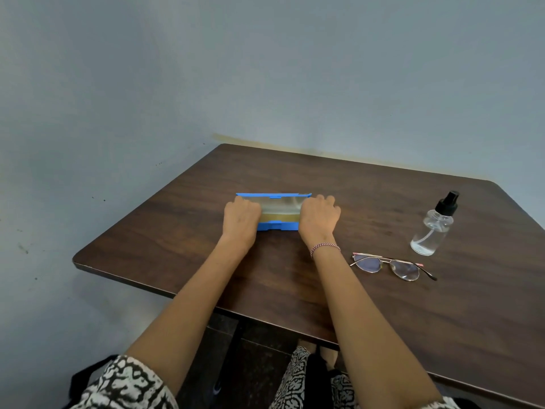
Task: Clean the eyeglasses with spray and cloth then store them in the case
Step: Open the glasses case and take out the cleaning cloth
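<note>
Eyeglasses lie right of the blue case, likely not cleaned yet. Left hand and right hand curl fingers round its ends. Spray bottle stands farther right.

You are not looking at any text, label, brand, number or sign that can be read in this view. The blue case, the spray bottle and the eyeglasses are showing you no lettering that can be made out.
</note>
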{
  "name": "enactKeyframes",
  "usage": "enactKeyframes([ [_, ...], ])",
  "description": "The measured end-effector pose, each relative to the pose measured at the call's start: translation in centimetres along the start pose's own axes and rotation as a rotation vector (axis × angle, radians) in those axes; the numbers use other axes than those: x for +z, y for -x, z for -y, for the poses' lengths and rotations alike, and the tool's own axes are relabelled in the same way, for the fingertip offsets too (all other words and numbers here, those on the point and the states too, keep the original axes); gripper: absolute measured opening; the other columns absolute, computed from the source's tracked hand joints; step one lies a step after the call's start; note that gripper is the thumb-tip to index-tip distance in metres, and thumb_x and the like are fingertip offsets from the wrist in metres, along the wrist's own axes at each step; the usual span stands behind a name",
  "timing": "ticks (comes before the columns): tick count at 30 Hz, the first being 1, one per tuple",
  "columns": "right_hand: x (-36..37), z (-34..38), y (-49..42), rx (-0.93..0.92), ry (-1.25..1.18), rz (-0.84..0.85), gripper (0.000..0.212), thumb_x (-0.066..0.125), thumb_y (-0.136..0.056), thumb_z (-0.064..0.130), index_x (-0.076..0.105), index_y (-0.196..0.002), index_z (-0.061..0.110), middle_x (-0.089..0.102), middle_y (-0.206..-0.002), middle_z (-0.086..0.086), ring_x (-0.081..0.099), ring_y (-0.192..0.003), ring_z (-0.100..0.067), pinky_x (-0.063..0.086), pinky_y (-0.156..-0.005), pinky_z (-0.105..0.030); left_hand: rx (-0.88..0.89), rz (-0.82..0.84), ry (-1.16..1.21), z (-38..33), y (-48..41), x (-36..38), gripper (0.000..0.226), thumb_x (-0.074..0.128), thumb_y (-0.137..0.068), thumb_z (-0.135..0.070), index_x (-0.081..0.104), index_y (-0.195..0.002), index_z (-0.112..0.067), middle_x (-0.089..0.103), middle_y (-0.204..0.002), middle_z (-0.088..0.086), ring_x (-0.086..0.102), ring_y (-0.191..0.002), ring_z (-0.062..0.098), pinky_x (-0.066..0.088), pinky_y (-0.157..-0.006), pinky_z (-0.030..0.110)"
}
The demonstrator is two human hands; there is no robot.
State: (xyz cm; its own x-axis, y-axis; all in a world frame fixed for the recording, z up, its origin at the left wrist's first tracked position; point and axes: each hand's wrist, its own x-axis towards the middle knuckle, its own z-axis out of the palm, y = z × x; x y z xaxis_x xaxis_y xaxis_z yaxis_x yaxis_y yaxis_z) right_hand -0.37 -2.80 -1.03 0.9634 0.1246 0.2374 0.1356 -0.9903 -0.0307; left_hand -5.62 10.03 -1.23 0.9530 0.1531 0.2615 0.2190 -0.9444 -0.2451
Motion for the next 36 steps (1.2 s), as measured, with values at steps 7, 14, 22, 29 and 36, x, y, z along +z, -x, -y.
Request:
enactKeyframes([
  [7, 0.1, 0.4, -0.8, 0.036, -0.027, 0.026, 0.021, 0.057, -0.088, 0.008, 0.06, -0.109, 0.012, 0.062, -0.109, -0.005, 0.049, -0.107, -0.023, 0.035, -0.071, -0.03, -0.033, 0.036, 0.05, 0.1, -0.7, -0.1, 0.027, 0.054, -0.084, 0.005, 0.059, -0.106, -0.01, 0.062, -0.113, 0.008, 0.052, -0.111, 0.026, 0.046, -0.079, 0.03],
  [14, 0.7, 0.1, -0.8, 0.059, -0.182, -0.009, 0.02, 0.053, -0.087, -0.001, 0.063, -0.103, 0.007, 0.063, -0.106, -0.009, 0.055, -0.102, -0.025, 0.041, -0.068, -0.03, -0.042, 0.036, 0.101, 0.3, -1.0, 0.4, 0.024, 0.053, -0.085, 0.006, 0.06, -0.103, -0.008, 0.062, -0.111, 0.01, 0.055, -0.107, 0.024, 0.046, -0.077, 0.03],
  [22, 0.9, -1.6, -0.3, 0.198, -0.632, -0.067, 0.019, 0.058, -0.088, 0.021, 0.07, -0.097, 0.009, 0.067, -0.1, -0.012, 0.062, -0.094, -0.033, 0.043, -0.068, -0.029, 0.007, -0.091, 0.3, 1.5, -1.2, 1.3, 0.019, 0.044, -0.087, 0.001, 0.062, -0.089, -0.006, 0.061, -0.092, 0.012, 0.059, -0.084, 0.03, 0.039, -0.063, 0.033],
  [29, 0.5, -2.8, -0.2, 0.189, -0.938, -0.145, 0.013, 0.067, -0.086, 0.024, 0.07, -0.093, 0.013, 0.068, -0.087, -0.002, 0.058, -0.077, -0.011, 0.044, -0.069, -0.024, -0.009, -0.313, 0.561, 2.2, -0.5, 1.5, 0.012, 0.053, -0.086, -0.013, 0.063, -0.081, -0.009, 0.062, -0.079, 0.008, 0.056, -0.077, 0.027, 0.041, -0.063, 0.036],
  [36, -0.1, -3.9, 0.0, 0.177, -1.189, -0.202, 0.014, 0.069, -0.083, 0.022, 0.068, -0.089, 0.01, 0.066, -0.092, -0.001, 0.059, -0.078, -0.004, 0.041, -0.063, -0.004, -0.073, -0.364, 0.668, 1.6, 0.5, -0.4, 0.007, 0.062, -0.08, -0.027, 0.064, -0.077, -0.022, 0.055, -0.082, -0.008, 0.051, -0.08, 0.009, 0.043, -0.059, 0.027],
])
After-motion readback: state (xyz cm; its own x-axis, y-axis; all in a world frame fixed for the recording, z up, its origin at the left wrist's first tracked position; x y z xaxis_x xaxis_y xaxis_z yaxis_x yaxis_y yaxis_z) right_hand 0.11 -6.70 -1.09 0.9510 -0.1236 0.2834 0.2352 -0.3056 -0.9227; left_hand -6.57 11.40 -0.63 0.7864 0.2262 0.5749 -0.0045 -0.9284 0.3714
